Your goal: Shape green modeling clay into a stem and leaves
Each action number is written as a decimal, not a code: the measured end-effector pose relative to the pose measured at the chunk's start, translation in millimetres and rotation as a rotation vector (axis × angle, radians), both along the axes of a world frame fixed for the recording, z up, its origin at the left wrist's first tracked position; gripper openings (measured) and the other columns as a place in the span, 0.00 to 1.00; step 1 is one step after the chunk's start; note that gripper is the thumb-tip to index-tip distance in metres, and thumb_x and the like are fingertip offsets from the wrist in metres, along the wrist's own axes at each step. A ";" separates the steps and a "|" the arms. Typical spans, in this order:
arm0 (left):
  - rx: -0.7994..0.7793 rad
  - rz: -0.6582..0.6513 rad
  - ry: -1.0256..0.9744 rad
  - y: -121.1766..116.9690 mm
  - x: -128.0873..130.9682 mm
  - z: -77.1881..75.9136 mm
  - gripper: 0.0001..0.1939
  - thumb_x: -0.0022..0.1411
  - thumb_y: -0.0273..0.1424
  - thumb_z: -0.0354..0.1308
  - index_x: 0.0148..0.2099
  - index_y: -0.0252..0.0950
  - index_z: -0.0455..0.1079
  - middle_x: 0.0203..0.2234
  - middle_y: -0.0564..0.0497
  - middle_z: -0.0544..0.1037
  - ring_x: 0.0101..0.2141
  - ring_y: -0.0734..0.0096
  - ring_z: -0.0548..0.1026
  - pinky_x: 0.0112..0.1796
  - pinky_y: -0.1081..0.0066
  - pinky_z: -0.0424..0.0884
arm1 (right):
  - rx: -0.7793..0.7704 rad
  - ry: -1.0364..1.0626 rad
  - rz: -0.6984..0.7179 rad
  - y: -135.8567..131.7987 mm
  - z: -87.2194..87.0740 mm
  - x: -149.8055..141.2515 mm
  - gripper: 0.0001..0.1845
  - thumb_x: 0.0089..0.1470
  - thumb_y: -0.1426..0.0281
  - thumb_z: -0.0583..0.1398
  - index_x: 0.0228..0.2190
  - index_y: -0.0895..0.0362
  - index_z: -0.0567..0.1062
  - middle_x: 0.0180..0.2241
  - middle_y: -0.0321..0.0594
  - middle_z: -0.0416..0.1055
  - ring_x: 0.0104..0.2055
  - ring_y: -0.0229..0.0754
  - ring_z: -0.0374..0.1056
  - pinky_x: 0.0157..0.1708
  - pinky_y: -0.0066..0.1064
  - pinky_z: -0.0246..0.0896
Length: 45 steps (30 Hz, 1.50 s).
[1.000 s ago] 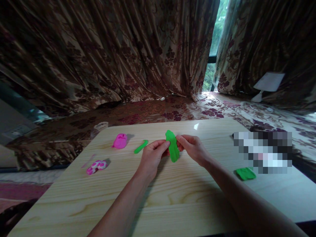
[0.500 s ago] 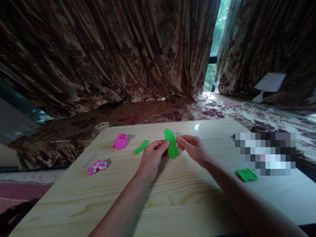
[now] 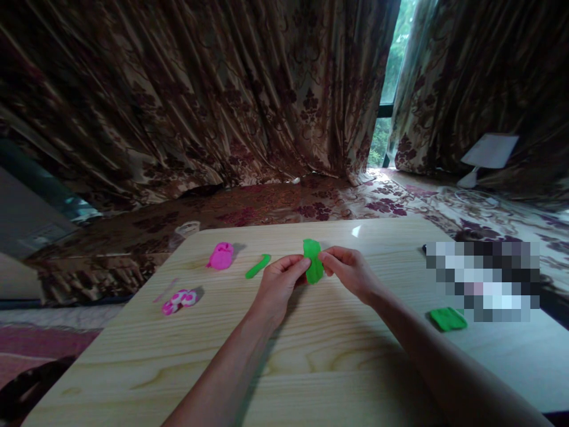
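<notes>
A flattened strip of green modelling clay (image 3: 313, 270) is held upright above the table between both hands. My left hand (image 3: 281, 281) pinches its left edge, thumb in front and fingers behind. On the other side, my right hand (image 3: 349, 270) pinches the right edge with thumb and forefinger; its other fingers are curled in. Just left of my left hand lies a thin green clay roll (image 3: 256, 267) with a bent end. Farther left is a pink clay shape (image 3: 221, 256) with a hollow near its top.
On the wooden table (image 3: 311, 367), pink-and-white lumps (image 3: 180, 300) lie at left beside a faint thin stick (image 3: 166, 290). A green clay block (image 3: 448, 319) lies at right, near a pixelated patch. A clear container (image 3: 187, 229) stands beyond the far left corner. A lamp (image 3: 489, 151) stands behind.
The right hand's fingertips have closed onto the strip's right edge. The strip now looks shorter and more upright. The whole view has shifted slightly.
</notes>
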<state>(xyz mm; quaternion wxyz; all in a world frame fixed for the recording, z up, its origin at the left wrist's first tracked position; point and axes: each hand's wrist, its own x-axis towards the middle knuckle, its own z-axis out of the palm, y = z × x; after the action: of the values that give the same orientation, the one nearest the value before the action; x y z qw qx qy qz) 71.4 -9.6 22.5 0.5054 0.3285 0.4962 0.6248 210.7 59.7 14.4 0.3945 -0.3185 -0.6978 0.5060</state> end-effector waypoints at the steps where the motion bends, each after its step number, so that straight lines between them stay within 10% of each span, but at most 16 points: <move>1: 0.003 -0.021 0.004 -0.4 0.0 0.4 0.11 0.46 0.35 0.66 0.32 0.34 0.75 0.26 0.51 0.78 0.28 0.73 0.74 0.35 0.71 0.68 | -0.001 0.009 0.006 0.4 -0.2 0.0 0.18 0.51 0.58 0.57 0.24 0.59 0.73 0.19 0.32 0.63 0.22 0.33 0.57 0.22 0.26 0.51; 45: 0.030 -0.190 0.287 -2.8 2.4 -9.0 0.13 0.51 0.36 0.63 0.37 0.33 0.76 0.28 0.50 0.76 0.28 0.73 0.69 0.33 0.72 0.63 | 0.121 0.133 0.079 -3.7 2.2 0.7 0.11 0.51 0.65 0.59 0.24 0.58 0.76 0.27 0.36 0.66 0.32 0.38 0.61 0.32 0.29 0.55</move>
<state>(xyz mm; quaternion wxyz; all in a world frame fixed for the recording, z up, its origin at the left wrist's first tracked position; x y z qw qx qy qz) 73.8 -12.4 13.6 0.4811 0.4672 0.5205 0.5285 211.4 56.0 16.6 0.4384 -0.2322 -0.7112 0.4981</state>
